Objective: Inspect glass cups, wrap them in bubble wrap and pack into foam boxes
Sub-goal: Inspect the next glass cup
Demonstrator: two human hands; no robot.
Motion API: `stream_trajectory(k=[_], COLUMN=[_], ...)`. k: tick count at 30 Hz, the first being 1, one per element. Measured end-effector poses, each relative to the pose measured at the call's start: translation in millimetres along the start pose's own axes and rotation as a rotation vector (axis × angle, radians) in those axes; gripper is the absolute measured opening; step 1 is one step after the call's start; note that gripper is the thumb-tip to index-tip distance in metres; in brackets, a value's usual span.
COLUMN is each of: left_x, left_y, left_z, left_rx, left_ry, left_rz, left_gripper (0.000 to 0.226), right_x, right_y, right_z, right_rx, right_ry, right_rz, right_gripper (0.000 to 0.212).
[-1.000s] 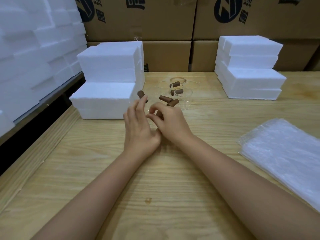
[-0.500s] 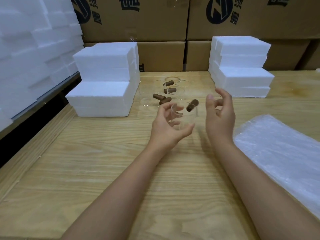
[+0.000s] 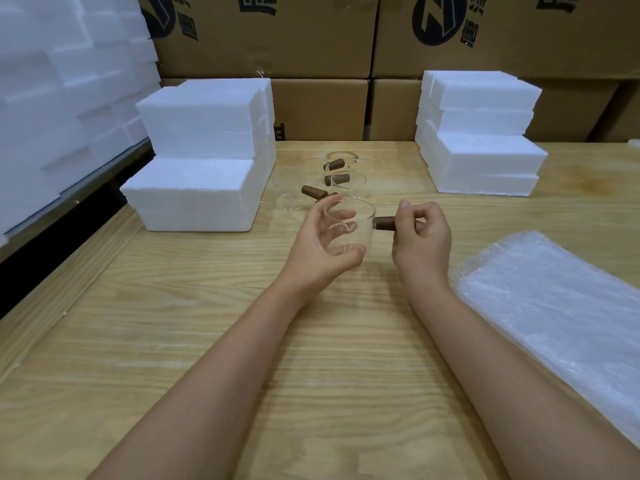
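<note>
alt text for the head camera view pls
A person at a wooden table holds a clear glass cup, left hand cupping its body, right hand gripping its brown handle. More cups stand behind, between stacked foam boxes; bubble wrap lies at right.

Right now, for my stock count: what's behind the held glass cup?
More glass cups with brown handles on the table, then cardboard boxes. The left hand hides part of one.

Packing warehouse (stacked cardboard cartons (image 3: pixel 263 32), foam boxes (image 3: pixel 204 157)).
</note>
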State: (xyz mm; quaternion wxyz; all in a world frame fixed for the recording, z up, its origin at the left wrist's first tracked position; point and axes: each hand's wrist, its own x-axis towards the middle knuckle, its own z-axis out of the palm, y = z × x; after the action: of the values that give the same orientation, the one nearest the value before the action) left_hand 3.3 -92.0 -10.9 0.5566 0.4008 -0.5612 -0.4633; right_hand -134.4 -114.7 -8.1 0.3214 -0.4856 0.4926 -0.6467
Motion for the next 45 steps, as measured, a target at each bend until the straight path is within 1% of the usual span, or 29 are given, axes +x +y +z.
stream_trajectory(k=[2,5,8,11,14,19,22,26,28,33,36,38,42,45], left_x=[2.3,5.0,6.2,4.7,2.1,-1.2,-1.6,-0.1,0.4,1.5,1.7,1.6,2.3,1.3], left_y=[-5.3,-13.2,-16.8,-15.5,-11.5,-2.3,-0.4,-4.0,-6.6,-10.9,-11.2,-10.2,-9.9,-10.0], left_z=[0.5,-0.4,-3.2,-3.7,-1.2,2.5,3.9,3.9,3.9,4.0,1.1,-0.3,0.7,2.9], left_rx=[-0.015,0.003,0.061,0.134,0.205,0.352,0.417,0.463,0.483,0.535,0.553,0.567,0.535,0.512], left_ry=[0.006,0.042,0.072,0.087,0.089,0.099,0.089,0.09,0.101,0.106,0.122,0.114,0.126,0.107], left_rz=[-0.029,-0.045,-0.002,0.059,0.097,0.174,0.224,0.256,0.273,0.29,0.293,0.295,0.288,0.283], left_gripper=[0.078,0.065,0.059,0.062,0.068,0.069,0.068,0.076,0.072,0.064,0.062,0.061,0.064,0.068], right_x=[-3.6,-6.7,-5.7,-7.9,-12.7,-13.5,-12.2,-11.3,-10.9,-13.3,-18.9,-21.1,-23.2,-22.8], right_y=[2.3,7.4,10.1,9.0,6.4,7.5,8.0,5.9,4.1,0.8,-0.1,-0.5,-2.2,-1.5], right_z=[3.2,5.1,4.8,8.5,10.4,12.5,13.4,14.9,16.3,21.2,22.6,22.8,23.6,24.4], right_rx=[-0.026,-0.097,-0.155,-0.168,-0.097,-0.099,-0.168,-0.196,-0.207,-0.282,-0.312,-0.334,-0.349,-0.317], right_ry=[0.018,-0.015,-0.041,-0.013,0.025,0.018,0.01,-0.013,-0.031,-0.115,-0.19,-0.2,-0.151,-0.092], right_rz=[-0.055,-0.118,-0.129,-0.129,-0.122,-0.077,-0.012,0.083,0.104,0.051,0.017,-0.007,-0.013,0.0], right_gripper=[0.026,0.026,0.025,0.022,0.024,0.045,0.045,0.048,0.05,0.054,0.06,0.063,0.062,0.05])
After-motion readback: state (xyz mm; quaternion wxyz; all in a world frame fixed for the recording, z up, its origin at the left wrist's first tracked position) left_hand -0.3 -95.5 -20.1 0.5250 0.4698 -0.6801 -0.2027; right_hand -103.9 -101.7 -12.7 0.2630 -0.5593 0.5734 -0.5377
